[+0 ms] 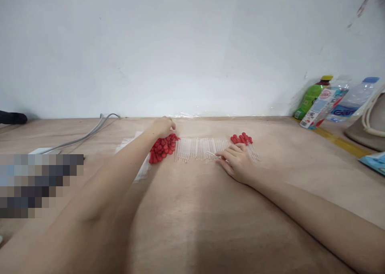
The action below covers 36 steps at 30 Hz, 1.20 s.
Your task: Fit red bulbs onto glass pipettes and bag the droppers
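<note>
Bent fingers pressed together, my left hand (164, 125) is just beyond a pile of red, rounded soft-looking pieces (162, 149); whatever may be in its fingertips is hidden. My right hand (238, 161) pinches a thin whitish stick (213, 154) that points left. Beneath and beside that stick lies a row of thin clear sticks (195, 148), set side by side. Beyond my right hand is a small group of sticks with red tops (242, 139); the hand partly covers their lower ends.
Clear plastic sleeves (141, 173) lie partly under my left forearm. A grey cable (90, 133) runs along the left. At the right back, bottles (313, 97) lean by the wall, near a bag with a rope handle (367, 125) and a blue packet (374, 162).
</note>
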Motion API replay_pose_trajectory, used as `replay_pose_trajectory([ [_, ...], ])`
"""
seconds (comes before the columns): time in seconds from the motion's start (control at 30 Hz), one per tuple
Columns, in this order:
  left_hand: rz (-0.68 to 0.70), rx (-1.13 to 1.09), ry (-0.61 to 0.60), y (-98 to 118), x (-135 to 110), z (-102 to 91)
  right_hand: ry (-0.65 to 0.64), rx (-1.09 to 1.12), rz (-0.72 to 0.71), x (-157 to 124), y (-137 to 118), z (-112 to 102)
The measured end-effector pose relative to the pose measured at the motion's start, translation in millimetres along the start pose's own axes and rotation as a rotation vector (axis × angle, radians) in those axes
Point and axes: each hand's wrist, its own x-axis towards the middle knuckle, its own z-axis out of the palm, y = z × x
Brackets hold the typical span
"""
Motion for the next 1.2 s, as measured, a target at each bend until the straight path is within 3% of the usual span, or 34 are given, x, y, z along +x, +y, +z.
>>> replay_pose_trajectory([
  [0.23, -0.02, -0.033, -0.054, -13, 9, 13.3, -0.032, 0.048, 0.069, -1, 1, 1],
  [0.43, 0.005, -0.154, 0.083, -11, -9, 2.9, -0.06, 0.046, 0.066, 0, 1, 0],
  [0.5, 0.025, -0.217, 0.166, -2, -22, -4.3, -0.067, 0.053, 0.066, 1, 1, 0],
  [0.6, 0.044, -0.497, 0.359, 22, -47, -6.4, -0.074, 0.069, 0.051, 1, 1, 0],
  [0.73, 0.075, -0.82, 0.408, 66, -78, 11.1, -0.065, 0.116, 0.004, 0, 0, 2],
  [0.83, 0.118, -0.935, 0.371, 94, -94, 26.6, -0.052, 0.132, -0.007, 0, -1, 2],
  [0.93, 0.133, -1.022, 0.315, 109, -103, 34.2, -0.04, 0.14, -0.005, -1, -2, 1],
  [1.07, 0.169, -1.04, 0.241, 112, -107, 35.7, -0.019, 0.146, -0.026, -3, -3, 0],
  [1.2, 0.121, -1.038, 0.257, 110, -106, 37.9, 0.002, 0.159, -0.041, -3, -5, 0],
])
